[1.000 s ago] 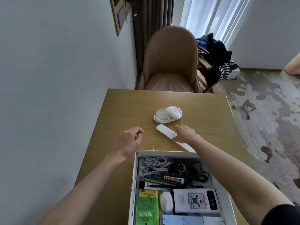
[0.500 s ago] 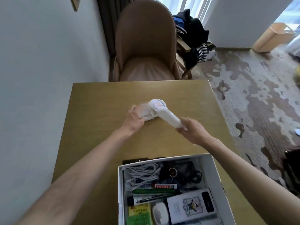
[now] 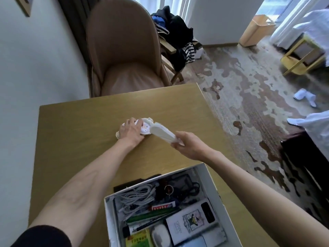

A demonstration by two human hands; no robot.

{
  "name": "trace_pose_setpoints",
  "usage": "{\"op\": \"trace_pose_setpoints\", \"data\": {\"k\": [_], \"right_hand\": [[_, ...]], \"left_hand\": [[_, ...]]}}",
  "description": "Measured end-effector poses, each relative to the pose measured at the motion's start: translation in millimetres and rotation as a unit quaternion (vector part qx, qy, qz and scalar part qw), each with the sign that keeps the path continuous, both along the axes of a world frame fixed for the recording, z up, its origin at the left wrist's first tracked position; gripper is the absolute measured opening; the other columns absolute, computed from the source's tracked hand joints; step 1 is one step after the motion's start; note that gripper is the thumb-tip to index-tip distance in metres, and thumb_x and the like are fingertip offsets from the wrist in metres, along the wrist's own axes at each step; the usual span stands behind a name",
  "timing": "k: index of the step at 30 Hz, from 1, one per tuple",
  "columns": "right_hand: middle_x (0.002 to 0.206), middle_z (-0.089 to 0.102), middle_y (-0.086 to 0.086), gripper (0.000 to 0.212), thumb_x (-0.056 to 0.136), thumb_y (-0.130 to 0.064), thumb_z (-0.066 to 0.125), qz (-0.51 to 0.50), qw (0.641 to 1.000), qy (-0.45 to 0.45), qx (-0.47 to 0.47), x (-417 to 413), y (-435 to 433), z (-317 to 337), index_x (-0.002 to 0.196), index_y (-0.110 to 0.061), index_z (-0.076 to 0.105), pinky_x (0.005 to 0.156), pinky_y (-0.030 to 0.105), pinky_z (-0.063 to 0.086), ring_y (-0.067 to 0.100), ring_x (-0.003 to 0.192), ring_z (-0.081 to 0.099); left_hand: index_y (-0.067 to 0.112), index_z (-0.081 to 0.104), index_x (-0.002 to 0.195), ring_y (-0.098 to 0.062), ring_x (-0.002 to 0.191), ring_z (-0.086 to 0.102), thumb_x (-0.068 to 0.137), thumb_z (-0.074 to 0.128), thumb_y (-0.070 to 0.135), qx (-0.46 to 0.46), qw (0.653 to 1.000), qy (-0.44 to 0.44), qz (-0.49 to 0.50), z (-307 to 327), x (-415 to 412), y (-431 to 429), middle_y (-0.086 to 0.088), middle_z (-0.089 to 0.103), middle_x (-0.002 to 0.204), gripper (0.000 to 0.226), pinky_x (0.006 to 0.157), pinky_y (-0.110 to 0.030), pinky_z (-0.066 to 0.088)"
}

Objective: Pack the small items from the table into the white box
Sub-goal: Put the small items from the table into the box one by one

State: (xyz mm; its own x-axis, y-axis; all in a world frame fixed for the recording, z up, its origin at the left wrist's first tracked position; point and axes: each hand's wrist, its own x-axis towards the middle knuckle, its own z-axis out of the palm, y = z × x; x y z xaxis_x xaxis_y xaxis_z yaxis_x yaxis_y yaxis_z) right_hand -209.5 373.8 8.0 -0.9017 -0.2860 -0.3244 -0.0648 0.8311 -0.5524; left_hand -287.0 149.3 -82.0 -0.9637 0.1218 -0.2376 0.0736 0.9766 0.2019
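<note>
Head view: vs half a second ago, we see the left hand (image 3: 130,131) now flat over the small white bundle (image 3: 145,128), fingers curled onto it and pressing it to the table (image 3: 74,125); earlier it only touched the bundle's near-left side. Whether the bundle is actually clamped or just covered, we cannot tell. The right hand (image 3: 188,146) is still closed on the near end of the long white case (image 3: 162,133), same pinch as before, case lifted off the table.

Case long axis runs diagonally: held end toward the white box (image 3: 216,191), free rounded end pointing away from the box and to the left, just over or touching the bundle's right side; we can't separate the two there. It tilts slightly, free end higher in frame.

The bundle sits on the table well beyond the far wall of the box, about mid-table. The box is at the table's near edge, open, already packed: white cables (image 3: 137,197) at the far-left inside, a green tube (image 3: 153,213) across the middle, a white carton (image 3: 193,223) near-right, a yellow-green pack (image 3: 138,239) near-left. A dark flat item (image 3: 137,181) lies against the box's far-left outside wall.

Room to move: bare tabletop between the box and both hands, and all left of the box. The table's right edge is close beside the box's right wall. A tan chair (image 3: 122,49) stands beyond the table's far edge.
</note>
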Motion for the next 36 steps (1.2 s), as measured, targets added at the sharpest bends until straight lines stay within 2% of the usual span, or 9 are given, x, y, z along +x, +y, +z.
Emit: {"op": "trace_pose_setpoints", "data": {"k": [4, 7, 11, 15, 19, 23, 26, 30, 36], "right_hand": [[0.078, 0.05, -0.004, 0.019, 0.093, -0.025, 0.057, 0.002, 0.999, 0.035, -0.006, 9, 0, 10, 0.08, -0.018, 0.045, 0.062, 0.035, 0.036, 0.02, 0.073, 0.049], [0.075, 0.049, -0.006, 0.021, 0.093, -0.026, 0.058, -0.004, 0.998, 0.054, -0.022, 17, 5, 23, 0.078, -0.018, 0.045, 0.06, 0.033, 0.035, 0.018, 0.07, 0.047], [0.074, 0.054, -0.004, 0.023, 0.091, -0.028, 0.062, -0.043, 0.991, 0.081, -0.097, 28, 5, 45, 0.075, -0.019, 0.047, 0.06, 0.034, 0.04, 0.019, 0.068, 0.05], [0.084, 0.062, -0.002, 0.015, 0.09, -0.032, 0.065, -0.052, 0.975, 0.087, -0.196, 40, -11, 67, 0.09, -0.02, 0.055, 0.066, 0.036, 0.052, 0.017, 0.076, 0.059], [0.095, 0.064, 0.01, 0.022, 0.089, -0.026, 0.068, -0.036, 0.948, 0.088, -0.304, 56, -35, 87, 0.103, -0.013, 0.058, 0.074, 0.043, 0.058, 0.028, 0.086, 0.063], [0.102, 0.067, 0.009, 0.018, 0.09, -0.02, 0.067, 0.02, 0.924, 0.025, -0.38, 80, -53, 97, 0.105, -0.021, 0.057, 0.081, 0.036, 0.059, 0.024, 0.095, 0.067], [0.1, 0.068, 0.006, 0.016, 0.094, -0.021, 0.061, 0.095, 0.934, -0.044, -0.341, 100, -56, 85, 0.109, -0.014, 0.057, 0.078, 0.035, 0.058, 0.018, 0.09, 0.067], [0.09, 0.064, -0.006, 0.008, 0.099, -0.026, 0.051, 0.19, 0.943, -0.108, -0.249, 123, -57, 63, 0.096, -0.03, 0.057, 0.064, 0.023, 0.052, 0.004, 0.076, 0.063], [0.089, 0.058, -0.008, 0.009, 0.097, -0.035, 0.05, 0.273, 0.949, -0.133, -0.083, 146, -40, 37, 0.088, -0.036, 0.053, 0.073, 0.031, 0.047, 0.011, 0.081, 0.056]], "left_hand": [[0.014, 0.044, 0.115, -0.031, 0.109, 0.05, 0.085, 0.056, 0.023, 0.016, 0.999, 0.028, 0.013, 5, 12, -1, -0.01, 0.055, 0.117, 0.032, 0.088, -0.043, 0.044], [0.011, 0.045, 0.105, -0.035, 0.093, 0.057, 0.087, 0.056, 0.017, 0.153, 0.984, 0.038, 0.084, 23, 22, -5, -0.015, 0.061, 0.103, 0.021, 0.078, -0.045, 0.049], [0.005, 0.043, 0.105, -0.023, 0.063, 0.06, 0.088, 0.067, 0.019, 0.459, 0.87, 0.004, 0.181, 69, 52, -11, -0.011, 0.061, 0.087, 0.033, 0.052, -0.031, 0.05], [0.001, 0.043, 0.113, -0.009, 0.066, 0.064, 0.087, 0.068, 0.023, 0.575, 0.795, 0.021, 0.193, 109, 104, -15, -0.005, 0.06, 0.093, 0.042, 0.052, -0.022, 0.053], [0.006, 0.048, 0.118, -0.009, 0.068, 0.065, 0.089, 0.063, 0.021, 0.577, 0.788, 0.067, 0.206, 129, 157, -31, -0.008, 0.064, 0.098, 0.036, 0.048, -0.023, 0.054], [0.011, 0.056, 0.116, -0.017, 0.071, 0.066, 0.092, 0.061, 0.025, 0.531, 0.809, 0.109, 0.228, 151, 211, -47, -0.003, 0.067, 0.091, 0.028, 0.054, -0.039, 0.057], [0.012, 0.061, 0.109, -0.009, 0.066, 0.066, 0.092, 0.06, 0.026, 0.495, 0.821, 0.117, 0.257, 166, 247, -52, -0.004, 0.067, 0.088, 0.022, 0.053, -0.034, 0.057], [0.01, 0.061, 0.106, -0.002, 0.061, 0.063, 0.093, 0.059, 0.02, 0.474, 0.823, 0.11, 0.292, 175, 289, -50, -0.006, 0.065, 0.089, 0.017, 0.052, -0.029, 0.054], [0.005, 0.057, 0.111, -0.009, 0.059, 0.057, 0.093, 0.058, 0.022, 0.42, 0.842, 0.083, 0.327, 175, 330, -45, -0.007, 0.062, 0.086, 0.024, 0.051, -0.028, 0.051]]}}
